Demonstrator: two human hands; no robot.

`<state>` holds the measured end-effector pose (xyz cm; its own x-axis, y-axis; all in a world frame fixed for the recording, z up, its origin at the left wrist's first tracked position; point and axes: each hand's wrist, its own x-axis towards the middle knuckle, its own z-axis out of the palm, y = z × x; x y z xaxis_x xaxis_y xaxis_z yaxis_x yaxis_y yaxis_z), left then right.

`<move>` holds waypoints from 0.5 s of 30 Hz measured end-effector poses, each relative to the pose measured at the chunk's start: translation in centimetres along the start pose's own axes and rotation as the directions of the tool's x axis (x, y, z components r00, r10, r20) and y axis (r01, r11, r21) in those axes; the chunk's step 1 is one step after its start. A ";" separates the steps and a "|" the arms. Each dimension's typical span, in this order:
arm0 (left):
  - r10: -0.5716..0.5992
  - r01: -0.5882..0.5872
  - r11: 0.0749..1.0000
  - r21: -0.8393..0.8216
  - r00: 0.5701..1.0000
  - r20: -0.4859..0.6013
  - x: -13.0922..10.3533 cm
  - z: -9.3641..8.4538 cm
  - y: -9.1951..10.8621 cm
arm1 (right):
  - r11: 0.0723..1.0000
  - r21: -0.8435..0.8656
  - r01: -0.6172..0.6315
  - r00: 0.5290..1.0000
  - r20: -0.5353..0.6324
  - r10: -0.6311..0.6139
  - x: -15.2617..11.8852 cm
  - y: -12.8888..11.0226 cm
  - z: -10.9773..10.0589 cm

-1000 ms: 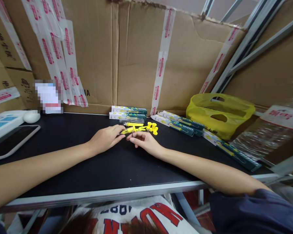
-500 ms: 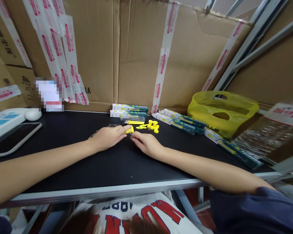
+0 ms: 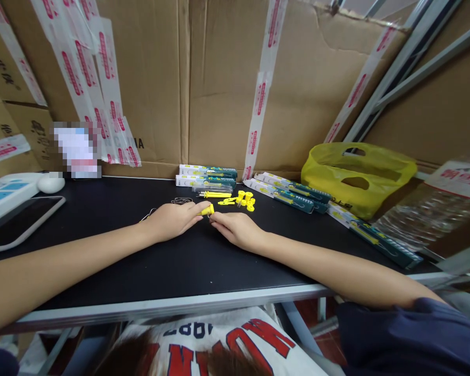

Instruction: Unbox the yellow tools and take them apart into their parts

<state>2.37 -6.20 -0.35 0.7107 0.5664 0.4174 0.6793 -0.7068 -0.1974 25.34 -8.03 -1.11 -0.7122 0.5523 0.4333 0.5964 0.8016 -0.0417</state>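
1. Compared with a second ago, the left hand [image 3: 172,222] covers more of the yellow handle [image 3: 207,210], leaving mainly its flared end visible, and wire coils [image 3: 182,200] now show behind the knuckles.
2. A phone [image 3: 21,222] and a white power strip [image 3: 10,196] lie at the left end of the bench [image 3: 172,284], perhaps put there to leave working room.
3. The left fingers grip the handle above the bench's middle, flared end toward the right, probably to keep it steady and reachable.
4. Along the back edge, boxes [image 3: 206,181] lie stacked behind a yellow-handled tool [image 3: 216,195], seemingly tucked aside.
5. The right hand [image 3: 241,230] has its fingertips drawn together just beside the flared end; I cannot tell whether they pinch anything.
6. Small yellow parts [image 3: 247,199] are grouped beyond that hand, presumably for easy picking.
7. More boxes [image 3: 282,195] slant toward the right edge, before a yellow bag [image 3: 356,183] near the back-right corner, likely clear of the hands.
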 end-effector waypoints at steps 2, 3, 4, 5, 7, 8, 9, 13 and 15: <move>-0.003 0.003 1.000 -0.010 1.000 0.004 0.0 -0.1 0.1 | 0.998 -0.045 0.037 0.999 -0.010 -0.038 0.0 0.0 -0.2; -0.005 0.005 1.000 -0.008 1.000 0.005 0.0 -0.2 0.1 | 0.997 -0.056 0.060 0.998 -0.016 -0.061 0.0 -0.1 -0.4; -0.008 0.008 1.000 -0.006 1.000 0.004 0.1 -0.2 0.1 | 0.995 -0.055 0.077 0.997 -0.023 -0.079 0.0 -0.2 -0.5; -0.013 0.013 1.000 -0.003 1.000 0.003 0.1 -0.3 0.2 | 0.996 -0.040 0.079 0.996 -0.035 -0.081 0.0 -0.4 -0.7; -0.035 0.035 0.999 0.008 0.999 -0.005 0.1 -0.5 0.2 | 0.999 0.031 0.036 0.997 -0.072 -0.033 0.0 -0.6 -0.9; -0.049 0.049 0.999 0.016 0.999 -0.010 0.1 -0.5 0.2 | 0.996 0.088 -0.003 0.994 -0.105 0.013 0.1 -0.6 -0.9; -0.060 0.061 0.998 0.024 0.998 -0.016 0.1 -0.5 0.2 | 0.986 0.160 -0.042 0.988 -0.141 0.065 0.2 -0.5 -0.8; -0.032 0.033 0.999 0.018 0.999 -0.043 0.1 -0.5 0.2 | 0.845 0.530 -0.076 0.967 -0.166 0.191 0.7 0.3 -0.1; 0.021 -0.021 1.000 0.001 0.999 -0.048 0.1 -0.5 0.2 | 0.756 0.652 -0.060 0.981 -0.101 0.166 0.9 0.6 0.3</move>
<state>2.54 -6.52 0.11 0.7151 0.5304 0.4552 0.6645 -0.7180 -0.2073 24.93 -6.99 -0.98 -0.5626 0.6515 0.5090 0.2522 0.7216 -0.6448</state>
